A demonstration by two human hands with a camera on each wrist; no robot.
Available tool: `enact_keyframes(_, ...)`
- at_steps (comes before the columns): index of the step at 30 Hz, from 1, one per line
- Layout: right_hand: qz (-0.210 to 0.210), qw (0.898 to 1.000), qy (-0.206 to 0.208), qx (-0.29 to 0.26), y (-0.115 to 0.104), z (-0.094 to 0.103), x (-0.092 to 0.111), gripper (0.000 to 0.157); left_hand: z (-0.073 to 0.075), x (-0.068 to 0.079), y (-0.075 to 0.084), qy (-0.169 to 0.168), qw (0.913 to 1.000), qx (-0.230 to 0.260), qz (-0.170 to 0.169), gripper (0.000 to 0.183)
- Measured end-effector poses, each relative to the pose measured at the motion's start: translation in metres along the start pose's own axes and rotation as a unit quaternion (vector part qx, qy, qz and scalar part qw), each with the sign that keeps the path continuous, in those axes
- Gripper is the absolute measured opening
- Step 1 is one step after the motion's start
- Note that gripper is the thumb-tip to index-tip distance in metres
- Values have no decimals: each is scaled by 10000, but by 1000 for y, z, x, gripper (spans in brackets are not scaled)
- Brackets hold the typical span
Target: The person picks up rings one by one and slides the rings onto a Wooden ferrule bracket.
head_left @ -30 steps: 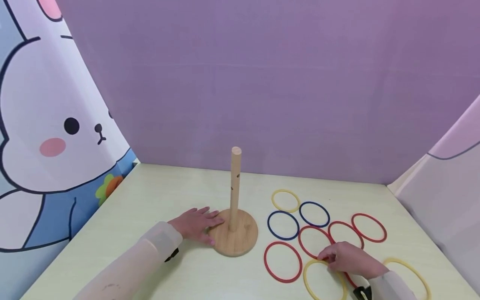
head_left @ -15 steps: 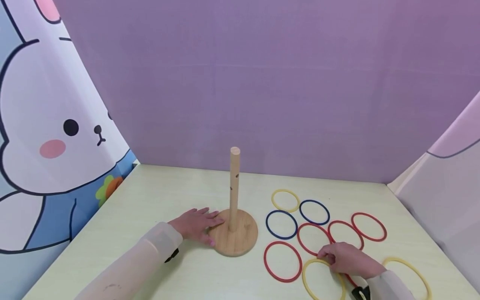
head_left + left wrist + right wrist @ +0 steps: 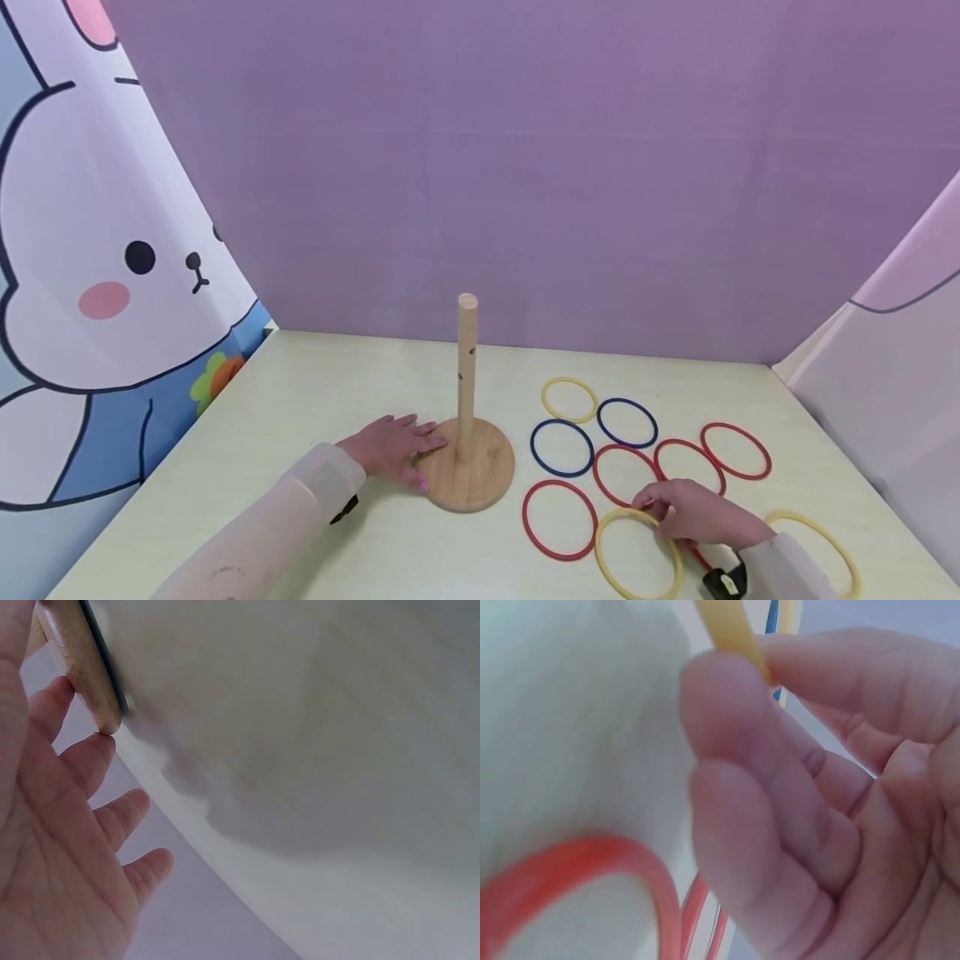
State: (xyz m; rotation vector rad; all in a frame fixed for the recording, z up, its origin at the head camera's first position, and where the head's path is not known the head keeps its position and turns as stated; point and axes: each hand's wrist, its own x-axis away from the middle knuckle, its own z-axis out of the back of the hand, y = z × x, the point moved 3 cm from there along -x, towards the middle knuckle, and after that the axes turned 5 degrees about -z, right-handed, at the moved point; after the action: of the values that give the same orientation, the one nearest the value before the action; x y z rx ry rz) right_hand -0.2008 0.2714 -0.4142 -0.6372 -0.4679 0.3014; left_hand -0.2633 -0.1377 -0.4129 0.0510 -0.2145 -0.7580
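Note:
A wooden peg (image 3: 467, 375) stands upright on a round wooden base (image 3: 480, 487), with no ring on it. My left hand (image 3: 390, 450) rests at the left edge of that base, fingers spread; in the left wrist view, fingertips (image 3: 97, 754) touch the base's rim (image 3: 86, 675). Over at the right, my right hand (image 3: 697, 512) pinches a yellow ring (image 3: 600, 554) at its far side. The right wrist view shows this yellow ring (image 3: 731, 630) between thumb and finger. Part of a red ring (image 3: 699, 557) lies under the right hand, mostly hidden.
Around the right hand lie several red rings (image 3: 561, 481), two blue rings (image 3: 532, 450) and another yellow ring (image 3: 570, 379) farther back. One more yellow ring (image 3: 836, 546) is at the far right. A purple cloth (image 3: 525, 167) hangs behind the pale table (image 3: 337, 367).
The yellow ring in my right hand has shifted slightly left and its near side now shows more. The red ring beside it has moved a little left. My left hand stays put.

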Motion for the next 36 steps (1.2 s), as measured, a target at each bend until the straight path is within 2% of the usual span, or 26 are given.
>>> enact_keyframes(5,114,9970,-255,-723,2,0,2,31,-1,1,0,16,9999,120,21,78)
enact_keyframes(13,91,9932,-292,-1122,-1,2,3,32,-1,2,1,2,9998,177,77,77)
enact_keyframes(20,652,9894,-153,-1288,-7,6,4,37,-2,1,1,-12,9999,-14,117,79)
enact_keyframes(26,904,9851,6,-1464,-11,14,8,40,-4,-1,2,-27,9999,-35,125,80)
enact_keyframes(30,786,9829,52,-1665,-17,20,9,42,-6,0,3,-43,9998,-87,162,80)
enact_keyframes(34,349,9823,-21,-1838,-26,26,7,48,-5,0,1,-29,9996,-175,208,80)
enact_keyframes(36,258,9822,-22,-1860,-31,29,6,49,-4,0,1,-31,9997,-163,183,80)
